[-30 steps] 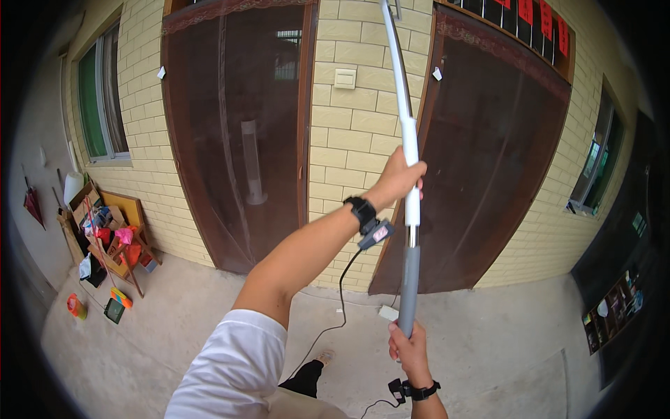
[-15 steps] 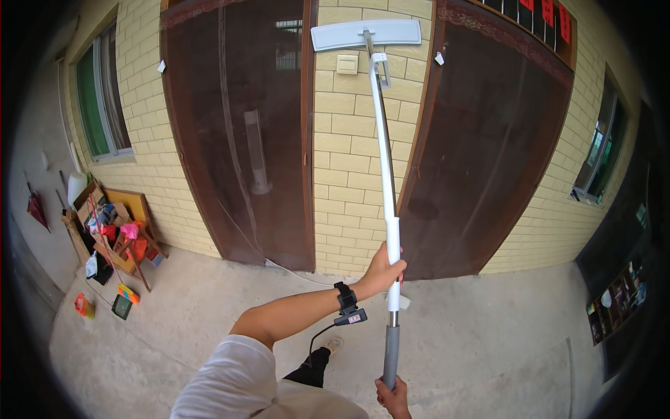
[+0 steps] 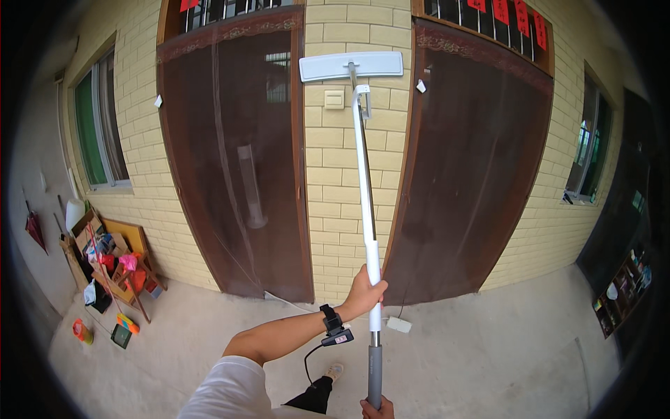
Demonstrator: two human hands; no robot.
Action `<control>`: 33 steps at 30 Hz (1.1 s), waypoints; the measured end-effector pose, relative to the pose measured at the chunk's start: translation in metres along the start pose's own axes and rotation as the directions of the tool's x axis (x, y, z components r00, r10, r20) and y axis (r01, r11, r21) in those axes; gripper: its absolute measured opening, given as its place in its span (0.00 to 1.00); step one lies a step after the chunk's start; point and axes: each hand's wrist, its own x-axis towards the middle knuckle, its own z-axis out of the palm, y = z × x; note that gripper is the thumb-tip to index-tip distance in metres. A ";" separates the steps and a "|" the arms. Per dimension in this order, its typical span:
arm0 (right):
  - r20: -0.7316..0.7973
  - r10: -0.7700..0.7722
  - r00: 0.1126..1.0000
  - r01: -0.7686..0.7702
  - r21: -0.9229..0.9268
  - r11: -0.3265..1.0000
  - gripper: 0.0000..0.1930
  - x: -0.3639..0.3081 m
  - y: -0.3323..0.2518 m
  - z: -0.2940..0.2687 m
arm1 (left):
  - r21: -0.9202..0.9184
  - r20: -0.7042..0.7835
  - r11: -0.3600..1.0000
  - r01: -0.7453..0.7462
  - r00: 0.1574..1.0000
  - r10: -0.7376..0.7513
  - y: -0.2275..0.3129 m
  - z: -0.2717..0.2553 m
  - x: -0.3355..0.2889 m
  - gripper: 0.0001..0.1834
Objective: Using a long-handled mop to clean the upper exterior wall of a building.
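A long flat mop is raised in front of me, its wide white head at the yellow brick-patterned wall, above a cream wall switch. Whether the head touches the wall I cannot tell. My left hand is closed around the white sleeve of the pole, with a black strap and a small cabled device at its wrist. Lower down, my right hand wraps the bottom of the grey grip; the picture's lower edge cuts off part of that hand.
Dark screened doors flank the wall strip, one on the left and one on the right. A cluttered wooden chair stands at the left, near an orange bin. A white power strip lies on the concrete floor. A shelf is far right.
My view has tilted upward, so doors and wall sit lower in it. Both hands still hold the mop, whose head remains above the switch and lies slightly farther left in view.
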 end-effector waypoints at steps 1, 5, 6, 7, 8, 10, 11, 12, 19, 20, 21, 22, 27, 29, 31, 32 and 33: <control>0.019 -0.009 1.000 0.009 0.020 1.000 0.09 0.003 -0.006 0.005 | 0.008 -0.010 1.000 -0.024 1.000 0.024 0.009 -0.002 0.007 0.16; 0.087 -0.031 0.996 0.028 0.033 0.999 0.10 0.026 -0.081 0.028 | 0.078 0.028 0.986 -0.146 0.989 0.144 0.084 -0.010 0.047 0.16; 0.084 -0.043 0.996 0.040 0.034 0.999 0.10 0.029 -0.098 0.031 | 0.078 0.036 0.985 -0.156 0.987 0.154 0.103 -0.009 0.058 0.16; 0.085 -0.112 0.990 0.099 0.140 0.985 0.13 0.032 -0.115 0.035 | 0.118 0.031 0.973 -0.200 0.980 0.198 0.126 -0.009 0.072 0.15; 0.070 -0.184 0.981 0.162 0.242 0.957 0.18 0.039 -0.131 0.037 | 0.151 0.036 0.958 -0.245 0.969 0.243 0.146 -0.006 0.089 0.14; 0.038 -0.255 0.966 0.239 0.235 0.942 0.25 0.056 -0.154 0.043 | 0.165 0.034 0.943 -0.290 0.957 0.289 0.188 -0.014 0.112 0.13; -0.004 -0.304 0.953 0.297 0.227 0.928 0.31 0.064 -0.167 0.046 | 0.174 0.034 0.933 -0.314 0.949 0.313 0.204 -0.015 0.125 0.13; -0.012 -0.320 0.947 0.314 0.228 0.922 0.31 0.068 -0.188 0.053 | 0.172 0.048 0.929 -0.328 0.945 0.325 0.216 -0.018 0.139 0.13; -0.010 -0.636 0.771 0.634 -0.078 0.770 0.31 0.127 -0.289 0.091 | 0.195 0.122 0.833 -0.518 0.855 0.503 0.299 -0.033 0.220 0.10; -0.021 -0.646 0.763 0.641 -0.100 0.761 0.30 0.139 -0.303 0.097 | 0.200 0.129 0.825 -0.529 0.849 0.513 0.307 -0.035 0.235 0.11; -0.030 -0.655 0.755 0.648 -0.123 0.752 0.30 0.149 -0.318 0.104 | 0.204 0.134 0.816 -0.540 0.841 0.524 0.321 -0.038 0.243 0.12; -0.041 -0.656 0.754 0.648 -0.121 0.752 0.29 0.157 -0.333 0.111 | 0.214 0.217 0.831 -0.513 0.854 0.472 0.336 -0.042 0.251 0.13; -0.141 -0.623 0.770 0.623 -0.048 0.781 0.29 0.199 -0.422 0.137 | 0.182 0.251 0.755 -0.630 0.772 0.584 0.427 -0.051 0.310 0.15; -0.086 -0.637 0.766 0.635 -0.048 0.771 0.29 0.197 -0.477 0.153 | 0.199 0.260 0.725 -0.659 0.749 0.610 0.479 -0.057 0.331 0.17; -0.082 -0.658 0.749 0.659 -0.018 0.752 0.29 0.200 -0.514 0.166 | 0.158 0.228 0.742 -0.651 0.756 0.614 0.518 -0.058 0.343 0.18; -0.065 -0.671 0.739 0.671 -0.022 0.741 0.29 0.201 -0.519 0.167 | 0.149 0.192 0.750 -0.644 0.763 0.617 0.523 -0.056 0.347 0.17; -0.068 -0.674 0.736 0.674 -0.027 0.738 0.29 0.201 -0.516 0.169 | 0.143 0.194 0.749 -0.647 0.760 0.620 0.519 -0.057 0.350 0.17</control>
